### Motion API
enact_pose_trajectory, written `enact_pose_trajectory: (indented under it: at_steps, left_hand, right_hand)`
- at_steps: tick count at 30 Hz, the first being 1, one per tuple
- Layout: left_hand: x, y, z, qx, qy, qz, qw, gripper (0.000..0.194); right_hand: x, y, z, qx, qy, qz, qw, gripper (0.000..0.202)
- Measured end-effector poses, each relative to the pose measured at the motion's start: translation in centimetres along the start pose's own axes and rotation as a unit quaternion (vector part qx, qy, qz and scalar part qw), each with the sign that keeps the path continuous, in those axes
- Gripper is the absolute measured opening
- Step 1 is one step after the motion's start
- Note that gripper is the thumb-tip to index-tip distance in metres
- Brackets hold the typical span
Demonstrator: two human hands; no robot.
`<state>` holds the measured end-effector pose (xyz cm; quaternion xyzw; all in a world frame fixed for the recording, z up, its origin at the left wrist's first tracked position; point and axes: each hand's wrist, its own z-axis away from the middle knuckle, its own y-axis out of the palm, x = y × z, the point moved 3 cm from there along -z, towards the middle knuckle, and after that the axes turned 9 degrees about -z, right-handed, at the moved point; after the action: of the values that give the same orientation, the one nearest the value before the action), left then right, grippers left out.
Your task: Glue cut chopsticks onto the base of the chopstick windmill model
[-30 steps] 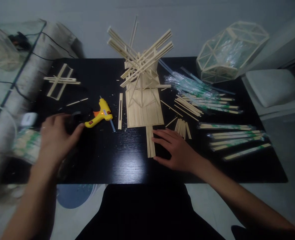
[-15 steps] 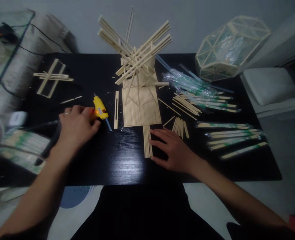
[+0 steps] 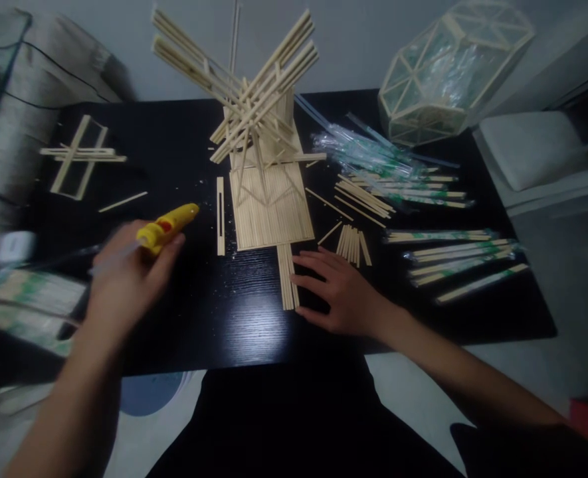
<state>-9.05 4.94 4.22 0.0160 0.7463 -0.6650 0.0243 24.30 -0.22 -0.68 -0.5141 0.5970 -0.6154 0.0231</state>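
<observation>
My left hand [image 3: 129, 262] is closed around a yellow hot glue gun [image 3: 170, 226], raised above the left part of the table; a clear glue stick trails from its back. My right hand [image 3: 336, 292] rests on the table with fingers apart, its fingertips touching the right edge of a narrow strip of wooden sticks [image 3: 287, 279]. That strip meets the front of a flat panel [image 3: 272, 219] made of sticks side by side. Behind and on the panel stands a stick windmill model [image 3: 254, 113] with crossed blades. A slim stick frame [image 3: 220, 216] lies left of the panel.
A crossed stick frame [image 3: 82, 157] lies at the far left. Loose short sticks [image 3: 354, 244] and plastic-wrapped chopstick packs [image 3: 466, 252] spread over the right side. A faceted stick-and-film container [image 3: 456, 73] stands back right. More packs [image 3: 34, 309] and a cable lie left.
My left hand has lifted the glue gun off the table and turned it so its nozzle points right. My right hand stays by the strip. The whole view has shifted slightly.
</observation>
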Motion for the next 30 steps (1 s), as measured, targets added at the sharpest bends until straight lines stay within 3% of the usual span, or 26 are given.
enact_pose_trajectory:
  at_steps: [4, 7, 12, 17, 30]
  left_hand:
    - [-0.4, 0.8, 1.7, 0.064, -0.013, 0.158, 0.985, 0.058]
    - [-1.5, 1.5, 2.6, 0.101, 0.014, 0.239, 0.966, 0.054]
    - [-4.0, 2.3, 3.0, 0.112, 0.093, 0.267, 0.953, 0.041]
    - [-5.5, 2.7, 2.9, 0.108, 0.089, 0.304, 0.942, 0.036]
    - [-6.0, 4.1, 3.1, 0.114, 0.093, 0.268, 0.952, 0.037]
  right_hand:
    - [0.1, -0.1, 0.0, 0.0, 0.003, -0.004, 1.0, 0.042]
    - [0.1, -0.1, -0.1, 0.0, 0.002, -0.007, 1.0, 0.04]
    - [0.1, -0.1, -0.1, -0.001, 0.003, -0.013, 1.0, 0.037]
    - [0.2, -0.1, -0.1, 0.004, 0.005, -0.019, 1.0, 0.039]
    - [0.2, -0.1, -0.1, 0.004, 0.005, -0.015, 1.0, 0.04]
